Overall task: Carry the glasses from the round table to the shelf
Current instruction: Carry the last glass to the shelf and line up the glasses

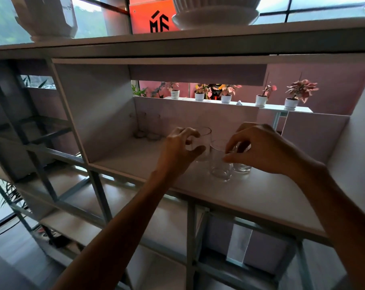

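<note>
Both my hands reach into a white shelf compartment [261,197]. My left hand [177,151] curls its fingers and thumb round a clear glass [205,141] that stands on the shelf board. My right hand [259,149] pinches the rim of a second clear glass [220,168], which stands just right of the first. A third glass [242,167] stands behind it, under my right fingers; whether they touch it I cannot tell. Two or three more clear glasses [148,127] stand at the back left of the compartment.
The compartment has a white wall on its left [102,114] and a low back panel [198,114]. Potted plants [225,94] line a ledge behind. White vases [215,13] stand on the top board. Open metal-framed shelves lie below and to the left.
</note>
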